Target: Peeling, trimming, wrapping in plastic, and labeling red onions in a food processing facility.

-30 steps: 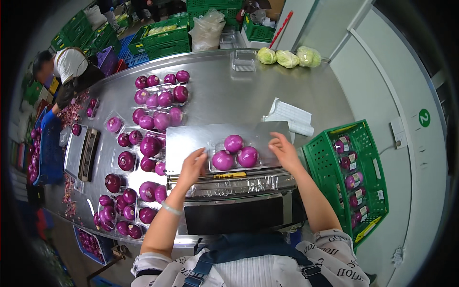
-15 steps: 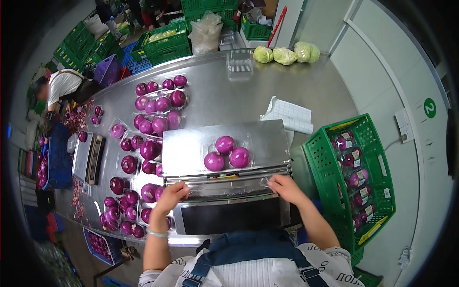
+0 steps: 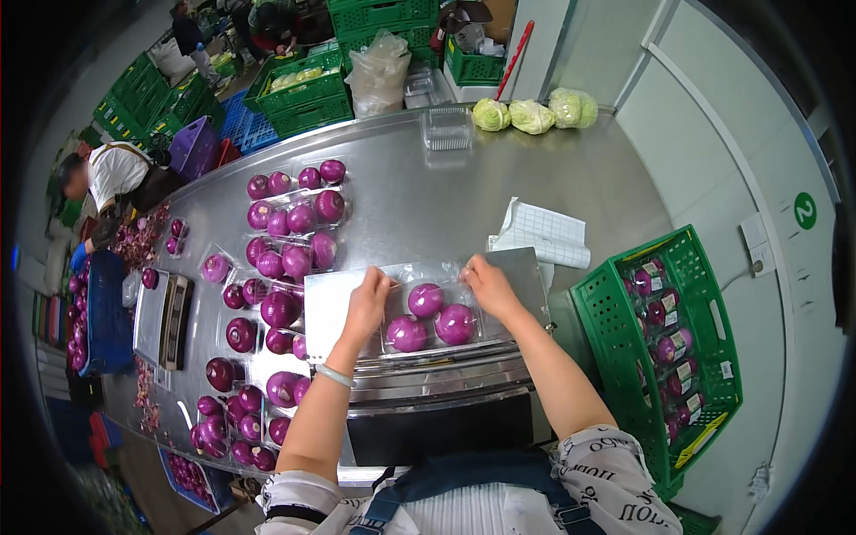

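Three peeled red onions (image 3: pixel 456 325) sit in a clear tray on the flat metal top of a film wrapping machine (image 3: pixel 519 272). Over them, a sheet of clear cling film (image 3: pixel 406 275) is drawn between my hands. Its left edge is pinched in my left hand (image 3: pixel 366 301), just left of the tray. At the tray's right far corner, my right hand (image 3: pixel 489 283) grips the other edge with closed fingers. Both forearms reach over the machine's front rollers and dark panel. How far the film reaches around the tray is hard to make out.
Several trays of red onions (image 3: pixel 281 308) stand left of the machine, near a small scale (image 3: pixel 162 316). A green crate (image 3: pixel 606 312) with wrapped onions is at the right. Label sheets (image 3: pixel 544 234) and cabbages (image 3: pixel 532 117) lie beyond. A co-worker (image 3: pixel 120 178) bends at the far left.
Both hands have moved away from me, from the machine's front rollers to either side of the tray, pulling the film up over the onions.
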`<state>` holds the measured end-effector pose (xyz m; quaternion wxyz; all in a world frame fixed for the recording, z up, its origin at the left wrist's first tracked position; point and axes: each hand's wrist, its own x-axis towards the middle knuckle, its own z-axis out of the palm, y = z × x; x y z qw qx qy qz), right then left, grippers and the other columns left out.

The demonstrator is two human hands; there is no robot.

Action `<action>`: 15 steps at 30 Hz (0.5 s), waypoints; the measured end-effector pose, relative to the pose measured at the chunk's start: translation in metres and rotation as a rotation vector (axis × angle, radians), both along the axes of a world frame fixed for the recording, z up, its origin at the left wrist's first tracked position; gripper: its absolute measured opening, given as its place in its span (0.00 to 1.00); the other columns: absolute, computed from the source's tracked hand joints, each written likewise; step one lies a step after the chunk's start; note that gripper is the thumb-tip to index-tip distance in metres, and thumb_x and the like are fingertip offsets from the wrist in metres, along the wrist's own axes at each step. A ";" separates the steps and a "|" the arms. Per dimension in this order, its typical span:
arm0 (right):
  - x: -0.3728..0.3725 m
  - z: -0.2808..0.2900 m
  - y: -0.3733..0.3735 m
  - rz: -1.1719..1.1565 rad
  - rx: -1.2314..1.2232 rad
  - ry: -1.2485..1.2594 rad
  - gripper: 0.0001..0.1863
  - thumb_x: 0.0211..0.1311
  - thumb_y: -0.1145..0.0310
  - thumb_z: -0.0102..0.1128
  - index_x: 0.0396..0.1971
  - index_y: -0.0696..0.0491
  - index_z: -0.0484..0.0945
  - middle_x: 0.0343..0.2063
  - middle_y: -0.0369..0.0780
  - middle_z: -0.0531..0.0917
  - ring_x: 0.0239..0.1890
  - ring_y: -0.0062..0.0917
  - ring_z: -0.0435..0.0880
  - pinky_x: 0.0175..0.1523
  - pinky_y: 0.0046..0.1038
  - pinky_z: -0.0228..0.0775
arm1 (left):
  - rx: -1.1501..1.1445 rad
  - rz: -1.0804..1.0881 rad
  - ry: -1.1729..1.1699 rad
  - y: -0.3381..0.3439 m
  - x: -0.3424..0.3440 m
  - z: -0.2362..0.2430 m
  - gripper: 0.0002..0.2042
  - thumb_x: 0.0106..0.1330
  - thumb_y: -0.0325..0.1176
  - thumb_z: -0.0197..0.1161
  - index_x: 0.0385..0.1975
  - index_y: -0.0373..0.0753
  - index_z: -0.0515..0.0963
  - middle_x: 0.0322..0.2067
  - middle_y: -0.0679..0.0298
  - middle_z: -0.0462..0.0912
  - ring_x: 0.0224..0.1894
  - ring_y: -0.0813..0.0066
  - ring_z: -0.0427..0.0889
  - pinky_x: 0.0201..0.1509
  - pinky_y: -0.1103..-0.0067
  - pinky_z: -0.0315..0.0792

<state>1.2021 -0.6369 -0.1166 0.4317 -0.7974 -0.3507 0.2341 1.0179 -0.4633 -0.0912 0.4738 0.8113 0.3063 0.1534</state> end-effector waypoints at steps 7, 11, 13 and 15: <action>0.001 0.031 -0.025 0.275 -0.272 0.144 0.29 0.58 0.41 0.52 0.34 0.56 0.79 0.26 0.46 0.82 0.32 0.36 0.81 0.39 0.33 0.70 | -0.661 -0.065 0.051 -0.009 -0.005 0.036 0.27 0.53 0.34 0.71 0.47 0.37 0.62 0.33 0.55 0.81 0.33 0.79 0.78 0.30 0.85 0.69; -0.023 0.042 -0.025 0.306 -0.133 -0.067 0.30 0.60 0.40 0.49 0.37 0.56 0.79 0.35 0.48 0.81 0.38 0.40 0.79 0.44 0.33 0.69 | -0.463 -0.108 0.164 0.000 -0.032 0.020 0.22 0.59 0.41 0.64 0.49 0.35 0.68 0.33 0.57 0.81 0.36 0.78 0.77 0.36 0.83 0.69; -0.031 0.030 -0.026 0.251 0.028 0.048 0.33 0.62 0.40 0.46 0.35 0.60 0.78 0.35 0.51 0.80 0.38 0.39 0.79 0.45 0.36 0.68 | -0.331 -0.087 0.136 -0.009 -0.039 0.007 0.21 0.63 0.46 0.59 0.40 0.30 0.74 0.30 0.58 0.80 0.36 0.77 0.77 0.39 0.83 0.68; -0.040 0.039 -0.032 0.169 0.026 0.204 0.35 0.62 0.39 0.44 0.31 0.63 0.78 0.30 0.51 0.80 0.34 0.38 0.79 0.42 0.37 0.68 | -0.176 -0.151 0.146 -0.018 -0.045 0.017 0.26 0.66 0.51 0.52 0.31 0.27 0.77 0.26 0.59 0.80 0.30 0.78 0.76 0.36 0.84 0.69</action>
